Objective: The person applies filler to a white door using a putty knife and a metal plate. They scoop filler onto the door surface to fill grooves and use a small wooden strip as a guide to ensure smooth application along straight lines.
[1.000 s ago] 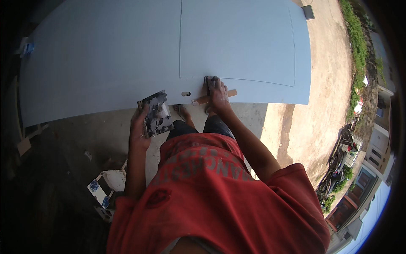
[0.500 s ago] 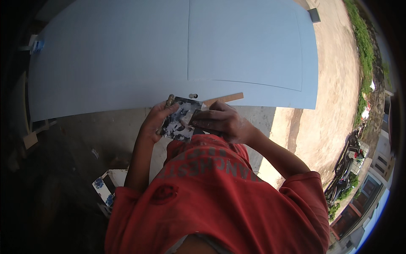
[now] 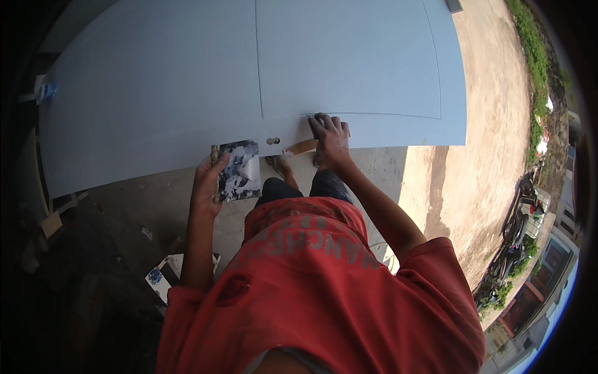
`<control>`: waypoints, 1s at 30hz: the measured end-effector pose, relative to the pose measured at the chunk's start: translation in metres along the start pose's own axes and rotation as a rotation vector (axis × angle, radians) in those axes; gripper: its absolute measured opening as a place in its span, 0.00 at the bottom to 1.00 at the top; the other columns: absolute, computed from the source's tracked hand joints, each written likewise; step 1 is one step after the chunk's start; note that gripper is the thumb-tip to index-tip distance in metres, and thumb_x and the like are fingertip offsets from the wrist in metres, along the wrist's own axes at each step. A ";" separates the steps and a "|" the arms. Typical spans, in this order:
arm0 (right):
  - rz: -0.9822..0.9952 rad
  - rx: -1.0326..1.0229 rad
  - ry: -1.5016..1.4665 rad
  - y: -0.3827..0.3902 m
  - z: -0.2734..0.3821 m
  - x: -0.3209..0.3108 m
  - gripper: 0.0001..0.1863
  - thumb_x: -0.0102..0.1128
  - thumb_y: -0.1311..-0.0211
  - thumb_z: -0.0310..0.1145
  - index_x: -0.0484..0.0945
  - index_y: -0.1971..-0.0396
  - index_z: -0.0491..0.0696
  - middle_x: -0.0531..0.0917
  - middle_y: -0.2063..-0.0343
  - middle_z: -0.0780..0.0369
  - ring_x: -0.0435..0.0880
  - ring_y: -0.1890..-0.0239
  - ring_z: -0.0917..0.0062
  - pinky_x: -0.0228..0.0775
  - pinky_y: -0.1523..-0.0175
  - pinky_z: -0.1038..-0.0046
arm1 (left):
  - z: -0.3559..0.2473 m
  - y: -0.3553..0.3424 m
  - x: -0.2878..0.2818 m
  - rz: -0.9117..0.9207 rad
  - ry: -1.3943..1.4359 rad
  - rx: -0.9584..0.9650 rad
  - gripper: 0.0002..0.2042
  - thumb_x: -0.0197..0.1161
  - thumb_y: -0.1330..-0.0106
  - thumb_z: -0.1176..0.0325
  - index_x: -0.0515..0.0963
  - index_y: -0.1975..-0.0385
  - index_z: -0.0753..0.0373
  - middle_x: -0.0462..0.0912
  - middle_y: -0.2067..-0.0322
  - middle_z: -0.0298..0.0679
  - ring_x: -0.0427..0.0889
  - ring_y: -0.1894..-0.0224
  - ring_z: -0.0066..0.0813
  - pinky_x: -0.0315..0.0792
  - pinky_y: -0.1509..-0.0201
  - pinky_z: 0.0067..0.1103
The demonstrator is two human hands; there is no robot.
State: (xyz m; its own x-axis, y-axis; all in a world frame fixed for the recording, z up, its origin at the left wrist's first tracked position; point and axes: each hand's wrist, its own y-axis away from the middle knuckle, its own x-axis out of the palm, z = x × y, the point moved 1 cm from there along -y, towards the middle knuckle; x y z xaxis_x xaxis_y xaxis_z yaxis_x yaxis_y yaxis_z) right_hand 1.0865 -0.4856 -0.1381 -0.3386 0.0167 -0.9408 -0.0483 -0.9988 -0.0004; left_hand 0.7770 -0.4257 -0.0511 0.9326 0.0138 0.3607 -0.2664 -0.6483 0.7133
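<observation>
A large pale blue door panel [image 3: 156,93] lies flat before me, with thin grooves forming a rectangle and a keyhole-shaped cutout [image 3: 273,141] by its near edge. In my left hand [image 3: 204,182] is a dark, square putty plate [image 3: 248,147], gripped by its rod-like edge and smeared with white putty [image 3: 250,169]. My right hand [image 3: 335,141] is closed round a dark, flat putty scraper [image 3: 313,128], held against the panel at the near groove. Fingers hide part of it. White residue coats that hand. A wooden strip [image 3: 301,148] lies at the panel's near edge, partly behind the right hand.
Under the panel's near edge my feet [image 3: 283,169] stand on grey concrete. A white box with blue flowers [image 3: 157,278] sits low at the left. Beyond the panel on the right are sunlit ground [image 3: 492,93], a grass strip [image 3: 529,56] and a parked motorbike [image 3: 514,230].
My right hand has moved from the putty plate forward and right onto the panel, taking the scraper along. The left hand with the plate has shifted slightly left.
</observation>
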 end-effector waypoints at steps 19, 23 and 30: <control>0.122 0.129 0.149 -0.007 -0.029 -0.010 0.35 0.59 0.54 0.24 0.76 0.39 0.55 0.75 0.45 0.65 0.73 0.48 0.67 0.54 0.41 0.49 | 0.024 -0.012 0.006 -0.078 0.009 -0.097 0.12 0.63 0.29 0.65 0.79 0.51 0.62 0.86 0.59 0.35 0.87 0.62 0.25 0.83 0.59 0.25; -0.004 0.117 0.194 -0.001 -0.045 -0.002 0.33 0.59 0.52 0.26 0.77 0.40 0.55 0.76 0.45 0.65 0.73 0.49 0.68 0.55 0.43 0.52 | 0.020 -0.011 0.011 -0.089 0.002 -0.089 0.11 0.63 0.29 0.66 0.78 0.51 0.61 0.85 0.60 0.35 0.87 0.62 0.25 0.83 0.59 0.25; 0.005 0.128 0.168 -0.001 -0.050 -0.016 0.31 0.58 0.52 0.25 0.78 0.42 0.54 0.76 0.46 0.64 0.73 0.50 0.68 0.55 0.43 0.53 | 0.022 -0.011 0.017 -0.063 0.022 -0.066 0.10 0.62 0.28 0.66 0.79 0.53 0.62 0.86 0.61 0.36 0.87 0.63 0.27 0.83 0.58 0.25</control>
State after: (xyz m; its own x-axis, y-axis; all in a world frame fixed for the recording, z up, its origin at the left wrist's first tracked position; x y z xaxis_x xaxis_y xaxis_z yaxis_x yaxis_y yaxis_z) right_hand 1.1390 -0.4871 -0.1398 -0.1779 -0.0062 -0.9840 -0.1694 -0.9849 0.0369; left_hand 0.8008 -0.4351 -0.0656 0.9426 0.0696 0.3267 -0.2240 -0.5937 0.7729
